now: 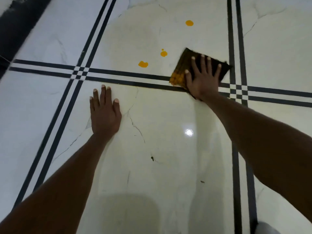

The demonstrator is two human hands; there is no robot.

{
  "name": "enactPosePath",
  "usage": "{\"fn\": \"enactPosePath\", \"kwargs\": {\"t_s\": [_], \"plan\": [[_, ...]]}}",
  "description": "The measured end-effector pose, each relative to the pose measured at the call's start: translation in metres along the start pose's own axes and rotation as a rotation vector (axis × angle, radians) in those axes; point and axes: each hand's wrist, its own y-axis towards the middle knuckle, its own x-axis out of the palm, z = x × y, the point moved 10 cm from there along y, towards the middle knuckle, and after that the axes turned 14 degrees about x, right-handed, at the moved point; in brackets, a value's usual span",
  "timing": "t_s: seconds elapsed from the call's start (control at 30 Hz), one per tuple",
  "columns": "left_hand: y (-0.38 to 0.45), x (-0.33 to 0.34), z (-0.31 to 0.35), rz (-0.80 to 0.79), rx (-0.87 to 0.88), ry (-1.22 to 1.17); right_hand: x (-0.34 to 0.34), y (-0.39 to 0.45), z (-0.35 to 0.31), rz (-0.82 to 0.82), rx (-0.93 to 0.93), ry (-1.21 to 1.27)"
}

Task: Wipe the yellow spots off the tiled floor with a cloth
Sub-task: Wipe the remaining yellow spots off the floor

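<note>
- While the person leaned over the white tiled floor (168, 129), the right hand (201, 78) lay flat on a dark cloth (184, 63), fingers straight and spread wide, pressing it down rather than gripping it.
- That cloth sat just inside the crossing of the black double stripes (135, 78), its near edge over the stripe band. The corner nearest the thumb was soaked yellow-orange; the part under the palm was hidden, so I couldn't tell how far the staining ran.
- Cloth edges looked smeary, and the weave was hard to make out.
- The left hand (104, 110) was planted on bare tile well apart from the cloth, fingers straight and together, thumb out, holding nothing.
- Yellow spots left on the tile: a blob (143, 64) near the stripe band, to the left of the cloth; a smaller one with a tiny dot above it (163, 53) between that blob and the cloth; and a round one (189, 23) further off, well apart from the rest.
- Both forearms ran out of view at the bottom, so nothing above them was visible.
- A bright glare spot (189, 132) sat on the tile between the arms, and a dark band (18, 26) at the top left corner was too blurred to identify.
- Something pale grey (265, 228) was cut off at the bottom right; couldn't say what it was.
</note>
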Motion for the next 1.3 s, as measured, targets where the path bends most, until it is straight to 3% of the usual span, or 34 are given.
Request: {"fn": "enactPosePath", "kwargs": {"t_s": [0.07, 0.2, 0.4, 0.53, 0.67, 0.83, 0.97, 1.03, 1.17, 1.23, 1.3], "plan": [[-0.001, 0.004, 0.0, -0.026, -0.009, 0.001, 0.009, -0.005, -0.053, -0.022, -0.106, -0.016], [0.001, 0.001, -0.004, -0.032, -0.031, -0.004, 0.026, -0.087, -0.138, -0.066, -0.54, -0.05], [0.0, -0.004, 0.002, -0.072, -0.065, -0.017, 0.012, -0.15, -0.034, -0.178, -0.706, -0.107], [0.0, -0.002, 0.003, -0.086, -0.073, -0.011, -0.004, -0.04, -0.019, -0.098, -0.474, -0.085], [0.0, 0.0, -0.001, -0.066, -0.076, -0.046, 0.005, 0.037, -0.098, -0.062, -0.317, -0.062], [0.0, 0.0, -0.003, -0.05, -0.075, -0.039, 0.024, -0.034, -0.198, -0.09, -0.612, -0.055], [0.003, -0.005, -0.002, -0.102, -0.068, -0.097, 0.018, -0.122, -0.132, -0.179, -0.807, -0.106], [0.006, -0.009, -0.004, -0.101, -0.083, -0.132, 0.009, -0.119, -0.083, -0.202, -0.836, -0.125], [0.036, -0.021, -0.021, 0.012, -0.093, -0.094, -0.01, 0.008, -0.049, -0.048, -0.557, -0.078], [0.05, -0.014, -0.036, 0.051, -0.091, -0.032, -0.004, 0.073, -0.075, -0.021, -0.368, -0.037], [0.056, 0.001, -0.046, 0.047, -0.086, -0.003, 0.013, 0.096, -0.13, -0.024, -0.306, -0.024]]}}
